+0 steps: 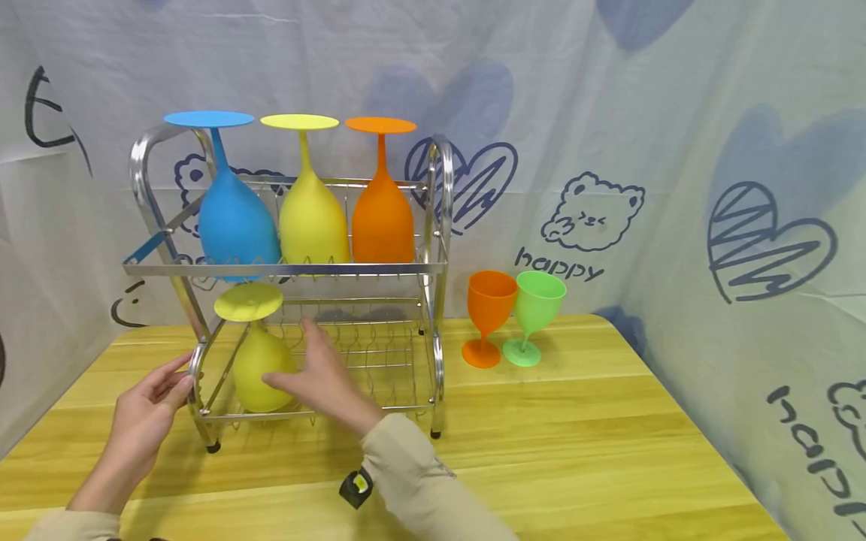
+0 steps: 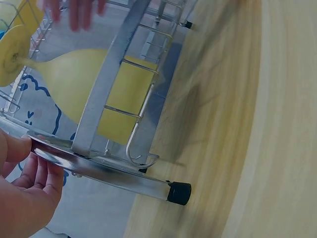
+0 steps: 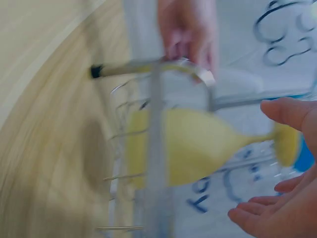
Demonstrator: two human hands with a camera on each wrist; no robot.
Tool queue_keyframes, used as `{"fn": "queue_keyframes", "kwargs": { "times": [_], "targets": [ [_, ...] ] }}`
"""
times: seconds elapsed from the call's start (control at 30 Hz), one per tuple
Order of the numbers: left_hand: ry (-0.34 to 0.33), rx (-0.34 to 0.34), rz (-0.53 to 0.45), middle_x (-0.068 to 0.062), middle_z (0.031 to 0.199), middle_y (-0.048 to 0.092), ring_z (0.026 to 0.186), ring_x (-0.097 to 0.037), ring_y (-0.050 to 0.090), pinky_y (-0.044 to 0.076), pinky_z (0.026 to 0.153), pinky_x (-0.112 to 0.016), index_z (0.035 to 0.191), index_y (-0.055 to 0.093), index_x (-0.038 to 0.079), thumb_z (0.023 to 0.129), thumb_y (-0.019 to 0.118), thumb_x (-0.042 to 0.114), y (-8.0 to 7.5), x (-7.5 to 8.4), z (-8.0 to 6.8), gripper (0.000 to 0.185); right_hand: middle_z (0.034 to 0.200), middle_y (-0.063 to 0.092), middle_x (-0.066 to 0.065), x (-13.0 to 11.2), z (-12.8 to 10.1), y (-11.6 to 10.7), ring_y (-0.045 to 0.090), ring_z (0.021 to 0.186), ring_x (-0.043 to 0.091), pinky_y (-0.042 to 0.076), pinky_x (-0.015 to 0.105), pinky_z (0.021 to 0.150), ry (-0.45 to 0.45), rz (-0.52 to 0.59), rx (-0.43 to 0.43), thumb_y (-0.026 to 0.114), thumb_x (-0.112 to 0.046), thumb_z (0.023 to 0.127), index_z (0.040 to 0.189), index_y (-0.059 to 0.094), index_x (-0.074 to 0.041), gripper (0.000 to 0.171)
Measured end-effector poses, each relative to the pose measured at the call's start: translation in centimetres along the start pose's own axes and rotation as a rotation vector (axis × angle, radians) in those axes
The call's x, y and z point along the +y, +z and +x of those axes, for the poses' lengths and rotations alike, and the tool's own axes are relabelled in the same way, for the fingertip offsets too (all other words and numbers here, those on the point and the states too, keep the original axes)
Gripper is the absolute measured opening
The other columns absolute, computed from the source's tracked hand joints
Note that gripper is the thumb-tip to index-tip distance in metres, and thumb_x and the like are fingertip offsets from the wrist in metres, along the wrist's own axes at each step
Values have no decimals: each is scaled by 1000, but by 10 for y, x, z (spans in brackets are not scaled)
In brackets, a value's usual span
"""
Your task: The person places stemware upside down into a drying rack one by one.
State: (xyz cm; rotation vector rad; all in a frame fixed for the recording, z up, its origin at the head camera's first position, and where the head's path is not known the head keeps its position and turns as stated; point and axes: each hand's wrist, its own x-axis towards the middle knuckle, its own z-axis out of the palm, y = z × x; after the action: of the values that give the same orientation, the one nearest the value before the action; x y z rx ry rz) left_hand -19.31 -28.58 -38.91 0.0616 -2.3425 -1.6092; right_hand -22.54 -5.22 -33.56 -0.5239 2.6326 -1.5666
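A two-tier metal rack stands on the table. On its lower tier, at the left, a yellow goblet sits upside down, foot up. My left hand grips the rack's left side tube between thumb and fingers. My right hand is over the lower tier just right of this goblet; its thumb and fingers are spread and hold nothing. In the right wrist view, that hand is beside the goblet's foot.
Blue, yellow and orange goblets stand inverted on the upper tier. Right of the rack, an orange goblet and a green goblet stand upright on the wooden table. Printed cloth hangs behind and at the sides.
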Motion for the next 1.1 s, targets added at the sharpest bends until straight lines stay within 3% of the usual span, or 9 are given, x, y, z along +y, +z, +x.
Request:
{"fn": "queue_keyframes", "kwargs": {
  "times": [0.23, 0.37, 0.5, 0.8, 0.87, 0.93, 1.0, 1.1],
  "targets": [
    [2, 25, 82, 26, 91, 55, 84, 15, 52, 44, 73, -3, 143, 41, -4, 102, 50, 20, 2, 3, -2, 48, 153, 34, 3, -8, -42, -39, 33, 138, 20, 33, 43, 110, -167, -85, -86, 75, -27, 85, 150, 34, -14, 77],
    [-6, 23, 88, 26, 91, 55, 83, 14, 52, 44, 72, -3, 142, 41, -6, 102, 50, 21, 1, 3, -2, 49, 145, 45, 4, -2, -64, -62, 43, 130, 18, 39, 34, 105, -299, -91, -111, 71, -24, 89, 143, 46, -9, 61],
    [-16, 27, 117, 26, 91, 54, 82, 15, 51, 43, 71, -2, 140, 42, -9, 102, 51, 22, 1, 5, -3, 50, 132, 54, 8, 1, -83, -86, 53, 115, 19, 48, 26, 93, -420, -47, -49, 71, -14, 88, 133, 55, -5, 48],
    [-57, 85, 245, 15, 102, 56, 82, 14, 44, 44, 65, -9, 137, 47, -6, 99, 53, 16, 3, 15, -10, 44, 109, 64, 15, 17, -105, -140, 60, 98, 26, 55, 31, 82, -740, 45, 223, 67, 7, 82, 112, 62, 5, 30],
    [-78, 97, 266, 4, 112, 59, 84, 11, 44, 44, 64, -9, 138, 46, -4, 98, 54, 17, 5, 19, -12, 45, 107, 63, 16, 21, -106, -153, 60, 96, 24, 54, 29, 82, -758, 68, 279, 64, 10, 82, 111, 61, 7, 29],
    [-94, 96, 270, -12, 126, 56, 94, -1, 50, 44, 65, -9, 139, 44, -4, 99, 53, 19, 6, 24, -15, 47, 106, 64, 14, 26, -106, -166, 60, 96, 21, 53, 26, 82, -747, 99, 346, 62, 12, 82, 111, 61, 9, 29],
    [-103, 93, 252, -23, 135, 48, 106, -18, 53, 42, 64, -7, 142, 41, -4, 100, 52, 20, 8, 30, -19, 50, 106, 64, 9, 33, -104, -178, 59, 97, 18, 52, 24, 82, -692, 134, 425, 60, 14, 84, 112, 60, 10, 29],
    [-94, 83, 202, -29, 140, 41, 118, -44, 47, 39, 64, -3, 145, 36, -4, 101, 49, 20, 12, 39, -27, 52, 107, 62, 2, 47, -96, -197, 58, 100, 16, 50, 22, 82, -578, 175, 559, 60, 12, 87, 116, 58, 12, 29]
  ]
}}
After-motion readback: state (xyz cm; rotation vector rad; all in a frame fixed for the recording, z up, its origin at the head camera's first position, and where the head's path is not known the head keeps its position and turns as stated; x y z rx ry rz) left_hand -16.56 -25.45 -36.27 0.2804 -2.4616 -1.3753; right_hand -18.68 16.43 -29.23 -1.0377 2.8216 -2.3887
